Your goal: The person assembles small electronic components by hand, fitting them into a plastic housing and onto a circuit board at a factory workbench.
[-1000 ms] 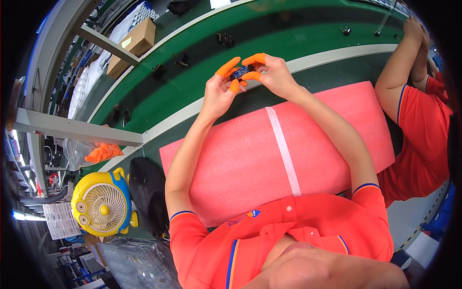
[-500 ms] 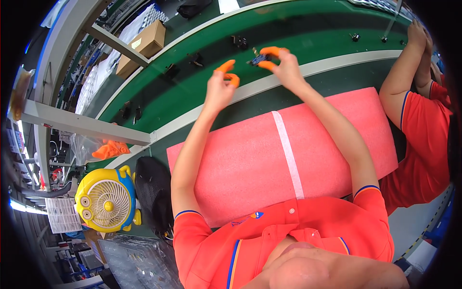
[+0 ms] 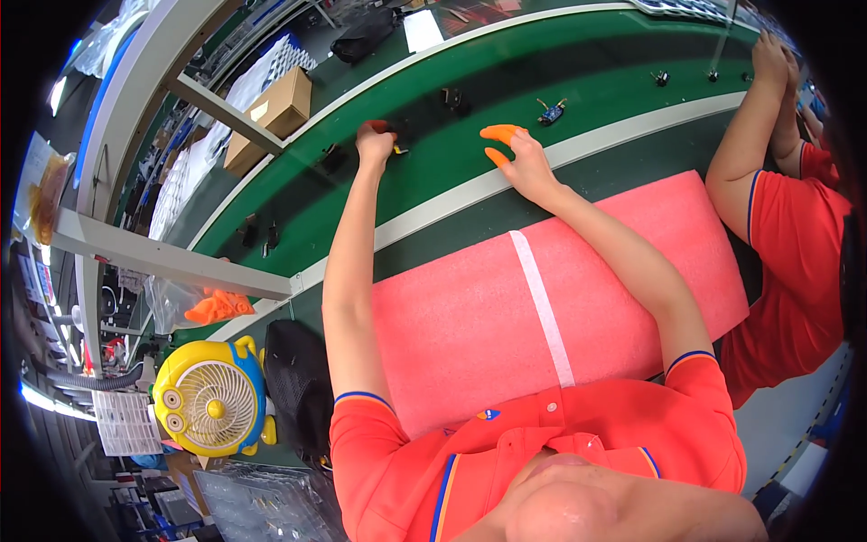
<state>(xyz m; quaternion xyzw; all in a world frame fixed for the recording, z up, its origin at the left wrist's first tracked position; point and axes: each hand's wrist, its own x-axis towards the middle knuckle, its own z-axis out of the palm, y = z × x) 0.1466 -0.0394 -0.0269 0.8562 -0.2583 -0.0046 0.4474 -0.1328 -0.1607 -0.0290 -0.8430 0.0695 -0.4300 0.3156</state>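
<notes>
Orange finger covers are on the fingers of both my hands. My left hand (image 3: 375, 144) is over the green belt (image 3: 506, 77), its fingers closed around a small black component (image 3: 399, 149) with a yellow bit; the fingers hide most of the part. Off to the right, my right hand (image 3: 524, 167) is open above the belt's near edge, thumb and forefinger apart and nothing between them. Beyond it on the belt lies a small blue component (image 3: 551, 112) with thin leads. Another dark component (image 3: 453, 98) lies between the two hands, farther back.
More dark components (image 3: 332, 157) are spaced along the belt. A pink foam block (image 3: 470, 316) with a white strip lies before me. A yellow fan (image 3: 212, 397) and a black mesh bag (image 3: 296, 384) stand at left. A co-worker's arm (image 3: 750, 126) reaches in from the right.
My right hand has let go of the blue component, which now lies on the belt, and has drawn back left. My left hand has moved left and farther out to a black component.
</notes>
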